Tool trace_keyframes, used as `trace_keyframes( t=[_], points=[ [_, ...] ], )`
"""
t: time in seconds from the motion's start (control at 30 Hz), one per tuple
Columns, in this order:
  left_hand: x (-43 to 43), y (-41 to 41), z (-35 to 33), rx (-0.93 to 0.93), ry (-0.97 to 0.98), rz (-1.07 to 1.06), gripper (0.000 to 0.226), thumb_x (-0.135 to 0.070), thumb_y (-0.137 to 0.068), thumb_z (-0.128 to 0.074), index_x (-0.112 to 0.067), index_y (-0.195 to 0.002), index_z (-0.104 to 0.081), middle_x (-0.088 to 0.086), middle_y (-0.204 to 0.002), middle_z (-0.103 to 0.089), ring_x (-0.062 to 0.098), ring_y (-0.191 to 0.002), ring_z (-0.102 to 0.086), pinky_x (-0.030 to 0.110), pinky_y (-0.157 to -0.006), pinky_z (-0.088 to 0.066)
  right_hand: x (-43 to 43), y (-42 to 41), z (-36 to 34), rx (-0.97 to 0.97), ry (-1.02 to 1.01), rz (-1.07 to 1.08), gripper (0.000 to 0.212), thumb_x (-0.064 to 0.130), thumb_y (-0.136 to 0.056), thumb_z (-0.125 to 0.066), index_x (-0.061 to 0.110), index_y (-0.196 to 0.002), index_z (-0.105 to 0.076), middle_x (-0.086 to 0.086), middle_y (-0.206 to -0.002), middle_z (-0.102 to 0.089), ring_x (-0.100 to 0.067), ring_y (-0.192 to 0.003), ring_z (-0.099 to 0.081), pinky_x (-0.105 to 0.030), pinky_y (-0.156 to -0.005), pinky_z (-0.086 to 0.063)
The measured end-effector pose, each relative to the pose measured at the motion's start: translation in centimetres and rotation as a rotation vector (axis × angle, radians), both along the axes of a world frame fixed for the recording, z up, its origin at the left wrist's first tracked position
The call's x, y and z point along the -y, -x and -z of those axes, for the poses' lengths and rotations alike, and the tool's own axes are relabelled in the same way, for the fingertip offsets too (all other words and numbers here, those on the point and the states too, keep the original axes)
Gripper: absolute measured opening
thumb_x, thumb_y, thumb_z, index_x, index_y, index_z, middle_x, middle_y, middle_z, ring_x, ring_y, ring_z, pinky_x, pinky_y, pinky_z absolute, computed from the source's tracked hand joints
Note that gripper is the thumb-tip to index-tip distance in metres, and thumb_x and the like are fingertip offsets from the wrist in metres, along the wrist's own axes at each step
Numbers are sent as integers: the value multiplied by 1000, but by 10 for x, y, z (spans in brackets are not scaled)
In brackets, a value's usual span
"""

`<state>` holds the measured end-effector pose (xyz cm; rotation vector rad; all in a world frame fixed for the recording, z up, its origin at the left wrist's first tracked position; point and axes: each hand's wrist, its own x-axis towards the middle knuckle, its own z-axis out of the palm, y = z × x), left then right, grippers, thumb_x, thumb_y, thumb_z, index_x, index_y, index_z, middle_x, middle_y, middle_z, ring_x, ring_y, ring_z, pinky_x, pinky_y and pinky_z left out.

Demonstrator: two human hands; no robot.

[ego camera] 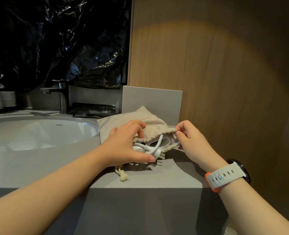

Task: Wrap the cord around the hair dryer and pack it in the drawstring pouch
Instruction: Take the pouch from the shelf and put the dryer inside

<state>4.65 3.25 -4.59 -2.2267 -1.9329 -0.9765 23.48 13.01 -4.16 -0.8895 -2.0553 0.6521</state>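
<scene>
The pouch (pixel 150 123) lay on the worktop (pixel 157 178) beside the sink (pixel 38 133), mouth toward the person. The dryer (pixel 165 141) sat inside, its cord (pixel 158 143) and plug (pixel 158 154) protruding. The left hand (pixel 125 145), fingers curled, gripped the mouth's left side; the right hand (pixel 191 139) pinched the rim's right edge.

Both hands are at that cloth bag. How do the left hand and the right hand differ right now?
The left hand spreads wide over the mouth of the drawstring pouch, fingers curled on the cloth and thumb beside the plug. The right hand pinches the rim with its fingertips only. The right hand's wrist wears a watch; the left hand's wrist is bare. Both hold the pouch's open mouth.
</scene>
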Motion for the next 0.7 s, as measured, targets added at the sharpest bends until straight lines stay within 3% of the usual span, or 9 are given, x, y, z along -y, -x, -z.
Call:
trace_keyframes(
  t=[0.17, 0.23, 0.3, 0.4, 0.5, 0.6, 0.7],
  points=[
    [-5, 9, -1, -5, -18, 37, 49, -70, -53, -65, -45, -90, -45, -25, -125, -38, -4, -119, -36, 41, -106, -33, 10, -6, 3, 54, -4, -27, 14, 20, -101, -29, 22, -99, -43, -3, -74, -50, -13, -64, -40, -28, -59, -34],
    [-6, 12, 0, 36, -13, 64, 44, -54, -62, -77, -46, -90, -46, -21, -124, -38, -13, -113, -34, 16, -103, -32, 12, -5, 3, 53, -12, -40, 16, 19, -101, -27, 22, -99, -43, -2, -75, -48, -13, -64, -39, -28, -58, -33],
    [-7, 12, 1, 47, -14, 69, 40, -41, -66, -80, -42, -90, -48, -22, -120, -38, -20, -108, -32, -4, -88, -25, 13, -4, 3, 30, -11, -49, 17, 19, -101, -28, 23, -98, -44, -8, -81, -50, -13, -68, -40, -29, -61, -36],
    [-10, 12, 2, 54, -57, 42, 36, -39, -67, -80, -41, -87, -49, -18, -116, -44, -8, -108, -40, 2, -86, -28, 15, -5, 3, -17, 22, -91, 15, 20, -99, -33, 30, -95, -44, -13, -94, -53, -13, -72, -44, -32, -65, -41],
    [-15, 14, 3, 23, -109, 5, 35, -42, -67, -79, -41, -83, -48, -12, -110, -52, 5, -107, -47, 12, -86, -32, 18, -4, 3, 23, 73, -190, 8, 34, -93, -48, 35, -97, -41, -3, -99, -52, -8, -78, -50, -25, -68, -43],
    [-16, 16, 2, 5, -111, 5, 36, -40, -66, -80, -43, -80, -47, -12, -109, -52, 6, -105, -47, 6, -83, -31, 18, -2, 5, 169, -34, -127, 47, 54, -76, -64, 37, -108, -35, 8, -116, -46, -8, -100, -50, -27, -81, -49],
    [-14, 16, 1, -27, -72, 40, 37, -40, -65, -80, -43, -84, -49, -13, -116, -48, 3, -110, -44, 4, -87, -29, 19, 0, 5, 217, -118, -47, 56, 56, -72, -68, 39, -109, -30, 11, -117, -43, -7, -101, -47, -25, -78, -48]
  ],
)
